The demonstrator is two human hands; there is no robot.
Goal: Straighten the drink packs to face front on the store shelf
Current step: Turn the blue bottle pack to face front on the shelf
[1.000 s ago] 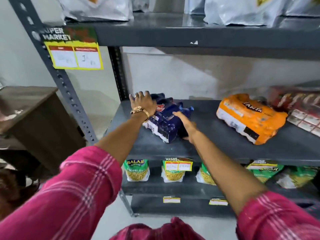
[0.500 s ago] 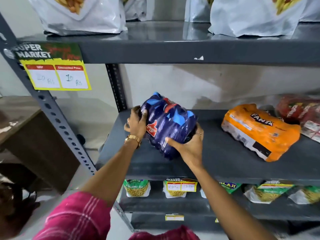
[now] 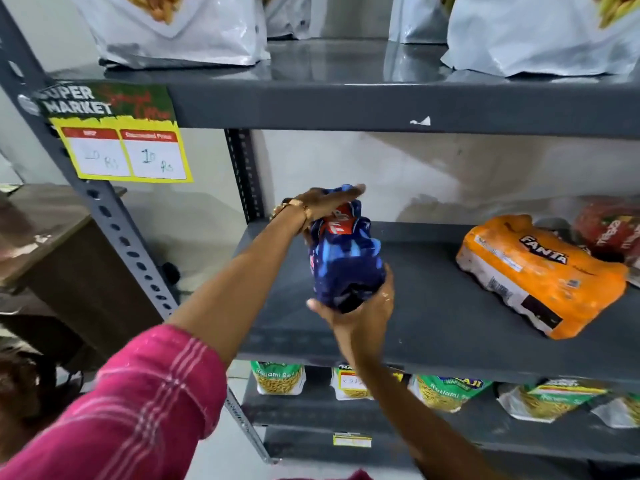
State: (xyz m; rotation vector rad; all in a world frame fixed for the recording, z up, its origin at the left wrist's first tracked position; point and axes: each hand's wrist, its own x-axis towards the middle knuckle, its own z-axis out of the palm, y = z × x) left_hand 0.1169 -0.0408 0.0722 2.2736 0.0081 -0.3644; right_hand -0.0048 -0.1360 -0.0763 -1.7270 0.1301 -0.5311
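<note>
1. Blue shrink-wrap covered the drink pack (image 3: 344,258), which stood on end over the left part of the middle shelf (image 3: 433,320); whether its lower end touched the shelf or hung just above it could not be told, since the palm below hid that edge.
2. The left hand (image 3: 322,206) lay flat across the top end of the pack, fingers (image 3: 346,192) straight and pressed together, pushing down rather than gripping.
3. The right hand (image 3: 360,313) cupped the lower end from underneath, thumb on the left side and fingers (image 3: 387,289) curled up the right side, closed around the wrap.
4. The step in hand appeared to be turning the pack so that its printed face looked outward. Doing it well likely called for keeping the weight in the lower palm while the upper palm steered the turn, because soft film over bottles or cans probably shifts and sags if squeezed from one end only.
5. Setting the base down square near the front edge of the shelf, then sliding the palm out sideways, would probably avoid tipping it.
6. The orange Fanta pack (image 3: 540,275) lay on its side at an angle, well apart to the right, with a red pack (image 3: 609,226) just behind it; both seemed not yet straightened.
</note>
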